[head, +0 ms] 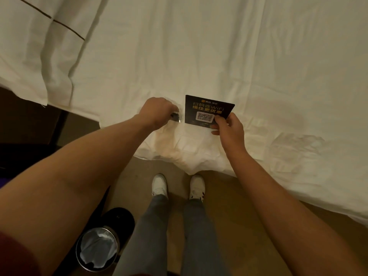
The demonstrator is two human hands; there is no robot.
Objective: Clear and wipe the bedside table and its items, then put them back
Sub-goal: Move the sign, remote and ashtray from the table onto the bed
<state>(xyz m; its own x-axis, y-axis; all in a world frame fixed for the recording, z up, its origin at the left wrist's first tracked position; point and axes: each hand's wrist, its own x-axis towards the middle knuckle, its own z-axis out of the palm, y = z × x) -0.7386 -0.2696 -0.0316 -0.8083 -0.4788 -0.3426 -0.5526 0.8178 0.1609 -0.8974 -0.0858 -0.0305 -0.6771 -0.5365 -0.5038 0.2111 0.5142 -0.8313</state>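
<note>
My right hand [229,128] pinches the lower right corner of a black WiFi card [207,110] with yellow lettering and a QR code, held just above the white bed sheet [258,66]. My left hand [159,111] has its fingers curled round a small dark object with a shiny end [176,118], low over the sheet just left of the card. What that small object is cannot be made out. The bedside table is a dark surface at the far left [25,124], mostly out of frame.
A white pillow with a thin brown stripe [39,46] lies at the upper left of the bed. A round bin with a pale liner [98,248] stands on the floor by my left leg. My white shoes [159,185] are at the bed's edge.
</note>
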